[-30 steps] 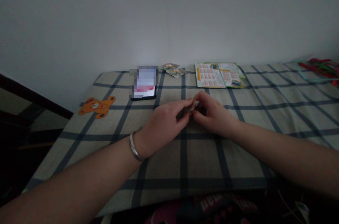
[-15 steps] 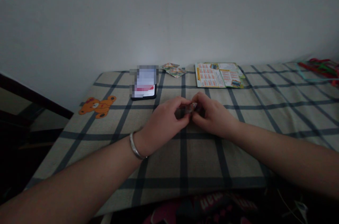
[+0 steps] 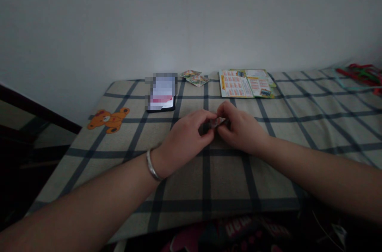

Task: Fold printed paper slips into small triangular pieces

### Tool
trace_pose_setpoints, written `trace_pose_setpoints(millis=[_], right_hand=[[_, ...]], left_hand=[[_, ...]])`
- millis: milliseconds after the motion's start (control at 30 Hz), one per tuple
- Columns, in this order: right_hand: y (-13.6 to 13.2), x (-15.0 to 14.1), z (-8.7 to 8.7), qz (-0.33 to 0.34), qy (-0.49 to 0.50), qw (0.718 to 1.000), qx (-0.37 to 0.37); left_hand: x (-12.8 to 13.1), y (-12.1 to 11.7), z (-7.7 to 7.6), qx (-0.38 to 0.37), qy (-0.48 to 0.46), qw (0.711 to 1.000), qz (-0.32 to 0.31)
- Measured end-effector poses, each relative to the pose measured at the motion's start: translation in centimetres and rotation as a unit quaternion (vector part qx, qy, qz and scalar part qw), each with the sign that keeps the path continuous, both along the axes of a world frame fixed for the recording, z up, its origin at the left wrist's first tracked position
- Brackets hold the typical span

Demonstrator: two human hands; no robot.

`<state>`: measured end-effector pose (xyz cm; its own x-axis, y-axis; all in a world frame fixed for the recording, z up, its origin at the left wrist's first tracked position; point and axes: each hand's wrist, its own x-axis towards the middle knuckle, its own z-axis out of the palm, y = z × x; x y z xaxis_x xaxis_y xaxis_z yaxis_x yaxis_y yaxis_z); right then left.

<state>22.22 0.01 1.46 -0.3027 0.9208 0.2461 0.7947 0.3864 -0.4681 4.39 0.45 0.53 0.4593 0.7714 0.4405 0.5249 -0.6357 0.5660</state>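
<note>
A small folded piece of printed paper is held up between my two hands over the middle of the table. My left hand, with a silver bangle at the wrist, pinches its left end between thumb and fingers. On the other side my right hand has thumb and forefinger closed about the paper's pointed right end. The fingertips partly cover the paper, so its full shape is hidden. Just beyond lie two similar printed folded papers, overlapping near the wall.
A phone with a lit, blurred screen lies left of the folded papers. Printed sheets lie at the back right. An orange bear cutout is at the left, red and green strips at far right. A checked cloth covers the table.
The folded paper has turned a little and more of its pointed right part shows between the fingers. My right fingers have shifted slightly; both hands stay in nearly the same place.
</note>
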Motion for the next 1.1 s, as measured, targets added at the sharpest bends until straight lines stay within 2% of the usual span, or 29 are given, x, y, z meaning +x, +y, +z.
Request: trace_pose_setpoints(millis=[100,333,467,567,633,800,1100], right_hand=[[0.0,0.2,0.1,0.006,0.012,1.0,-0.011],[0.3,1.0,-0.2,0.099,0.078,0.992,-0.026],[0.4,1.0,-0.5,0.1,0.099,0.99,-0.033],[0.5,0.7,-0.8,0.068,0.133,0.989,-0.017],[0.6,0.6,-1.0,0.053,0.154,0.987,-0.004],[0.8,0.5,-1.1,0.066,0.172,0.983,-0.014],[0.9,0.6,-0.8,0.055,0.117,0.992,0.005]], left_hand=[[-0.1,0.1,-0.3,-0.022,-0.024,0.999,-0.005],[-0.5,0.4,-0.1,-0.095,-0.087,0.992,-0.017],[-0.8,0.9,-0.5,-0.141,-0.115,0.982,-0.043],[-0.7,1.1,-0.9,-0.165,-0.169,0.971,-0.045],[-0.5,1.0,-0.9,-0.15,-0.18,0.972,-0.034],[-0.2,0.6,-0.4,-0.082,-0.101,0.992,-0.003],[-0.4,0.7,-0.6,-0.082,-0.086,0.993,-0.001]])
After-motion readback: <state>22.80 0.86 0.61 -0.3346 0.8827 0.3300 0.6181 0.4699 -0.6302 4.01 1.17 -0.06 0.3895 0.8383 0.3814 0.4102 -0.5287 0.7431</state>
